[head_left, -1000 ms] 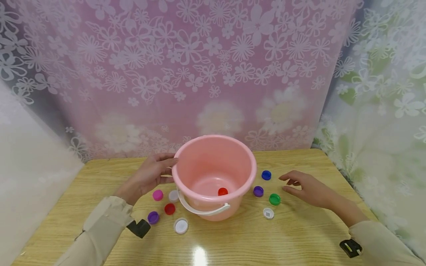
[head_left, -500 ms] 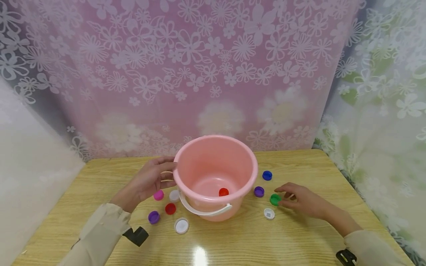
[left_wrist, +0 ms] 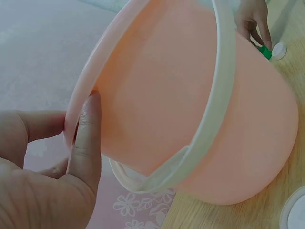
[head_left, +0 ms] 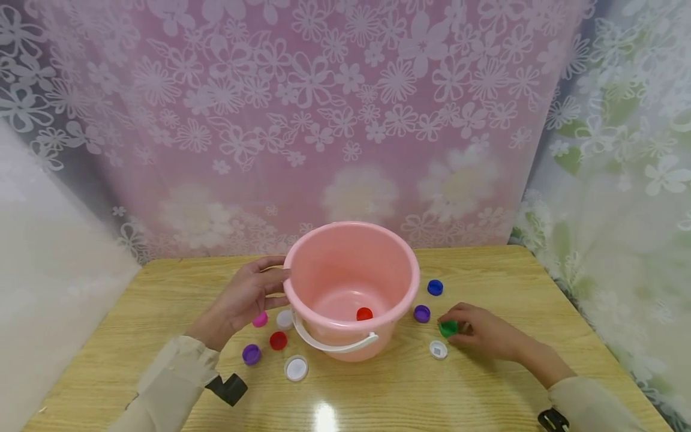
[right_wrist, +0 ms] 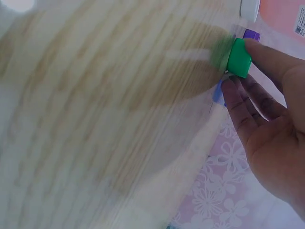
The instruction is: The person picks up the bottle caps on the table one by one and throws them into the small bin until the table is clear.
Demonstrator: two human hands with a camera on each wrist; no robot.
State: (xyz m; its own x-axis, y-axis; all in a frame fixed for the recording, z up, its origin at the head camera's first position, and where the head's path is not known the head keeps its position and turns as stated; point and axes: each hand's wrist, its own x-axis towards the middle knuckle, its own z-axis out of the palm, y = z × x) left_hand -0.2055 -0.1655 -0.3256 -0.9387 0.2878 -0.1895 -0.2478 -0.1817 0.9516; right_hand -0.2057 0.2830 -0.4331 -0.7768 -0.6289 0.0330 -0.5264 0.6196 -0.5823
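Green bottle cap (head_left: pixel 448 329) pinched in the right hand (head_left: pixel 480 333) beside the bucket

On the wood-grain table (head_left: pixel 378 396), to the right of a pink plastic bucket (head_left: pixel 351 252), I see the thumb and fingertips of the right hand closed in on the cap from opposite sides, with little gap left. From here I can't tell whether the cap touches the tabletop. Just beside it, nearer the person, lies a white cap with a printed square (head_left: pixel 438 350); farther back are a purple cap (head_left: pixel 422 313) and a dark blue cap (head_left: pixel 435 287).

Across from there, the left hand (head_left: pixel 248 298) grips the bucket's rim between thumb and fingers. The bucket stands upright, its white handle (head_left: pixel 345 347) hanging down in front, a bright red cap (head_left: pixel 364 314) lying on its floor. More caps are scattered on the left: a hot-pink cap (head_left: pixel 260 319) partly hidden by the hand, a whitish cap (head_left: pixel 284 320), a darker red cap (head_left: pixel 278 341), a violet cap (head_left: pixel 251 354) and a larger white lid (head_left: pixel 296 368).
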